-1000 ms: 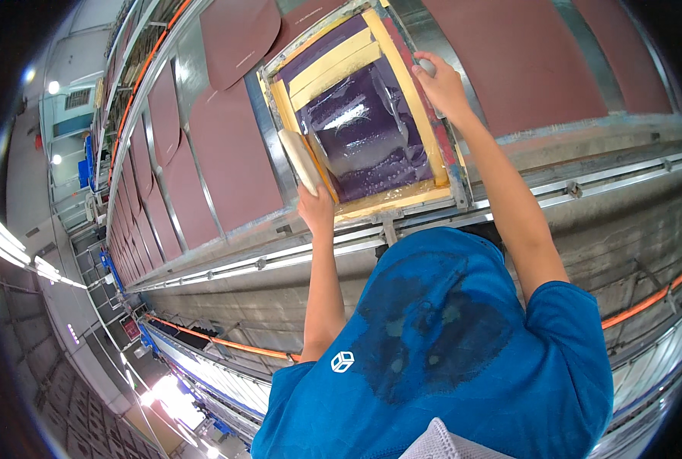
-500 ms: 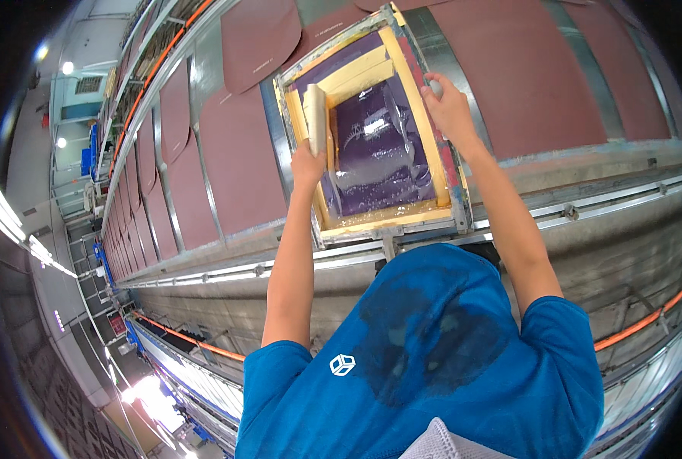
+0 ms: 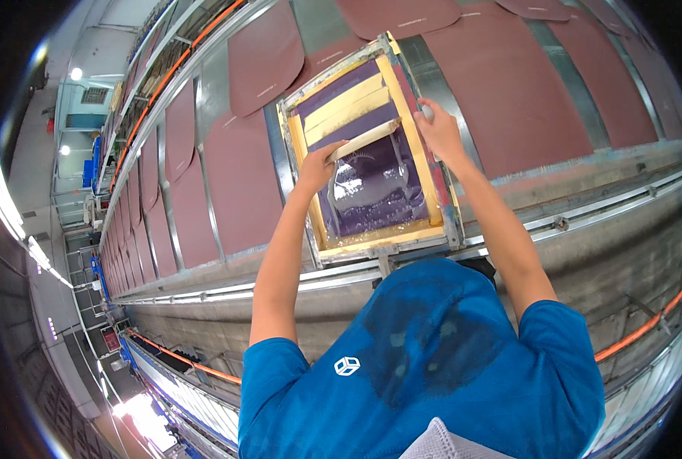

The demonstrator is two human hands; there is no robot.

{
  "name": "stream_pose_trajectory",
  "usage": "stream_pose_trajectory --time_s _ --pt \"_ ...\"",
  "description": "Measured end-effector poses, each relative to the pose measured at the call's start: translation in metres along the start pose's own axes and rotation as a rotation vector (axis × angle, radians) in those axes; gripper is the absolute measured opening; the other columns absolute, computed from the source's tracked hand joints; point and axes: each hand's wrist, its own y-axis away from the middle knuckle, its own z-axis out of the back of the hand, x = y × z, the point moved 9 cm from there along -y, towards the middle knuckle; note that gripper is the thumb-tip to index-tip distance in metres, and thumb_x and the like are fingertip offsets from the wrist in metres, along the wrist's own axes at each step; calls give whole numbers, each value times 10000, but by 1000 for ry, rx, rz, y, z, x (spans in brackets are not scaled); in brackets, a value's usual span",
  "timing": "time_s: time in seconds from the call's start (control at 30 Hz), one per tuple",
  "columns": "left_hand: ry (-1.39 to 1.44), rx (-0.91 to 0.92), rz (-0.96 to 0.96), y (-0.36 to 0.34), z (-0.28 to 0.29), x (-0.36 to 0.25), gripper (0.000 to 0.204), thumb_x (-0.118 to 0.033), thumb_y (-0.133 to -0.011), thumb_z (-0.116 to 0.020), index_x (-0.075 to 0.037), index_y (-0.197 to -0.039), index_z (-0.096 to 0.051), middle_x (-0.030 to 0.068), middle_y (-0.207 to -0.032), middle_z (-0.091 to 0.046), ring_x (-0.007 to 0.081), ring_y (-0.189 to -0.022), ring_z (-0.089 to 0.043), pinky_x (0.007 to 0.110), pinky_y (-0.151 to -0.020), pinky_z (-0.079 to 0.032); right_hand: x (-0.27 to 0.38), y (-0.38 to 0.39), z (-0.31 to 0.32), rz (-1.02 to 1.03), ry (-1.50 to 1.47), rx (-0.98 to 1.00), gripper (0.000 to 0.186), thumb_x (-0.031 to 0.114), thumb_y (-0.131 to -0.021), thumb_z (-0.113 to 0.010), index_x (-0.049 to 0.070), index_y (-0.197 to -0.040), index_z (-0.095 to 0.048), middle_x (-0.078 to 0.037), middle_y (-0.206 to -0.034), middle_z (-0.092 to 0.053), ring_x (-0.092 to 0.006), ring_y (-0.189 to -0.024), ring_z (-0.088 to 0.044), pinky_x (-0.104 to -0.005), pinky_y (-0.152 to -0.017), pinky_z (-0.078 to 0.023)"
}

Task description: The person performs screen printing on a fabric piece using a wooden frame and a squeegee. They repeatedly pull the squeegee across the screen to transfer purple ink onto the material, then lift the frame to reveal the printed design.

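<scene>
Held in closed left hand (image 3: 318,167): cream squeegee (image 3: 370,138), across purple screen (image 3: 349,220). Clasped in curled right hand (image 3: 443,134): grey knob (image 3: 427,112), beside frame (image 3: 452,222) at surface's (image 3: 212,86) near edge.

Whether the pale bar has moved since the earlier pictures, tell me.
Yes: the pale bar has swung rightward, from the left of the frame across its purple panel.

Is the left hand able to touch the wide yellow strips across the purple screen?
Probably yes: the left hand is close to the yellow strips, with nothing standing between them. But it's gripping the squeegee, so it may need to loosen its hold first.
</scene>
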Motion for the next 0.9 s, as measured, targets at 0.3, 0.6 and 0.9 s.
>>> stream_pose_trajectory --time_s 0.3,0.6,0.9 --pt "-12 -284 -119 171 -31 -41 596 127 -683 -633 -136 -1212 -710 62 -1269 -687 265 -1273 -590 413 -1069 -430 10 -17 12 86 95 -50 443 337 -905 -666 132 -1295 -626 -160 -745 -685 -302 -757 -699 -422 -726 -528" --pt "39 -223 -37 243 -42 -65 633 194 -642 -602 -108 -1184 -725 65 -1289 -676 279 -1281 -583 423 -1109 -439 14 -16 37 102 184 -113 462 384 -895 -692 149 -1291 -660 -158 -1094 -724 -257 -1019 -683 -369 -905 -502" --pt "161 -407 398 207 8 48 296 -114 -853 -725 11 -1119 -694 63 -711 -632 74 -674 -508 278 -626 -460 8 -17 27 151 77 -88 487 369 -909 -683 116 -1322 -632 -177 -1135 -706 -256 -1045 -675 -353 -917 -500"
